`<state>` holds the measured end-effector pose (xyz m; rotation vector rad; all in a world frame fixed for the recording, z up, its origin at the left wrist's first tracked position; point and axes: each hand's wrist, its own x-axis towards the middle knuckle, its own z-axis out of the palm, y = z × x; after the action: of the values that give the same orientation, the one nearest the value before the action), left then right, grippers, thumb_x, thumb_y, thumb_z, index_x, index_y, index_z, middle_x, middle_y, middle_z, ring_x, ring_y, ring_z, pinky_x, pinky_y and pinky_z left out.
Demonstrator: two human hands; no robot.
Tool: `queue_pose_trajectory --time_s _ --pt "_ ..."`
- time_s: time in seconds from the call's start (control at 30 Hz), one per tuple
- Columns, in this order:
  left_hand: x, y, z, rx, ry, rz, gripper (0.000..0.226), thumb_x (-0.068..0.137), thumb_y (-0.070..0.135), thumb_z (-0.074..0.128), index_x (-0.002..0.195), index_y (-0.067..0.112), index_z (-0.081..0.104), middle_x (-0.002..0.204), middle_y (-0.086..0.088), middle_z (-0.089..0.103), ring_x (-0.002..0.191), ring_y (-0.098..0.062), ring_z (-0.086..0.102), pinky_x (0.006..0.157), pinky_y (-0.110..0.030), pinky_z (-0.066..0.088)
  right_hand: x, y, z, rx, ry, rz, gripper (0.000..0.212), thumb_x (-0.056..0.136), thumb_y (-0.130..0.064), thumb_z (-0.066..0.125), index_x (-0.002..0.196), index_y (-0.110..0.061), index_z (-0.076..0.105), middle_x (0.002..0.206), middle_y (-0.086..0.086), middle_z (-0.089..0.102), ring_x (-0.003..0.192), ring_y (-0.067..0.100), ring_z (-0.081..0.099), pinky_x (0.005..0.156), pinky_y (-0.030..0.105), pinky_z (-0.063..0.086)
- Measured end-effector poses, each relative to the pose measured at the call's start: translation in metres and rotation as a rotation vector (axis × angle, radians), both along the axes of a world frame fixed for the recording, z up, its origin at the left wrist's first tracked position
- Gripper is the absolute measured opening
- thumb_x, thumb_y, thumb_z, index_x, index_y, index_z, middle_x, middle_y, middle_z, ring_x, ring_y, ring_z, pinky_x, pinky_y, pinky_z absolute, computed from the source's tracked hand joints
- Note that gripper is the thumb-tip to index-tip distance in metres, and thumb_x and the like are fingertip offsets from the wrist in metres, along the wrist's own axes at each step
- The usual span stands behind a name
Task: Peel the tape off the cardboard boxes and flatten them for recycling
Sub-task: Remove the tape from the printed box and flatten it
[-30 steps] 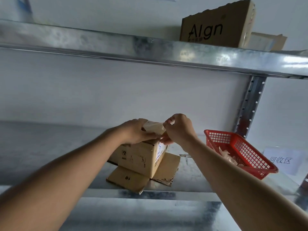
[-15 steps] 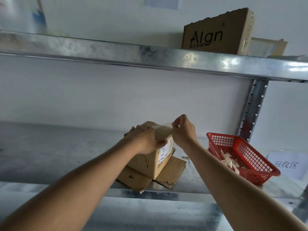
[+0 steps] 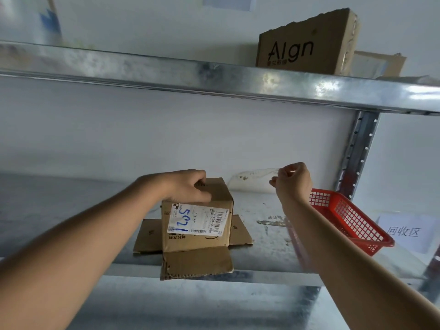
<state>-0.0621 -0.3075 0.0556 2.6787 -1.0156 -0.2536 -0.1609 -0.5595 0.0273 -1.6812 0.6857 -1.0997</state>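
Galvanized shelf (image 3: 262,258), white wall behind; left hand (image 3: 190,186) grips box (image 3: 197,225), right hand (image 3: 294,181) pinches tape strip (image 3: 252,181).

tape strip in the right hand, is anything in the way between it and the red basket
Nothing visible is in the way. The right hand pinches the peeled tape strip up in the air, and the red basket sits open-topped just below and to its right on the shelf. The box is off to the left.
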Motion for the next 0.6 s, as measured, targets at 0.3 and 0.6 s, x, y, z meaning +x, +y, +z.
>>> queue_pose_trajectory --time_s 0.3,0.6 --pt "0.006 -0.004 -0.031 0.026 -0.135 -0.060 0.062 0.086 0.088 0.027 0.145 0.073 0.018 0.145 0.016 0.032 0.140 -0.023 0.031 0.115 -0.048 0.030 0.011 0.020 0.004 -0.254 -0.028 0.140 0.012 0.087 -0.020 0.081 0.096 -0.024 0.073 0.086 -0.010 0.075 0.079 0.012 0.074 0.081 0.039 0.062" --pt "0.002 -0.001 -0.032 0.035 -0.192 -0.082 0.054 0.097 0.077 0.029 0.149 0.069 0.019 0.152 0.015 0.027 0.142 -0.022 0.026 0.116 -0.046 0.025 0.019 0.027 0.001 0.026 -0.187 0.247 0.012 0.090 -0.005 0.076 0.089 -0.016 0.079 0.081 -0.001 0.078 0.072 0.014 0.077 0.069 0.023 0.061"
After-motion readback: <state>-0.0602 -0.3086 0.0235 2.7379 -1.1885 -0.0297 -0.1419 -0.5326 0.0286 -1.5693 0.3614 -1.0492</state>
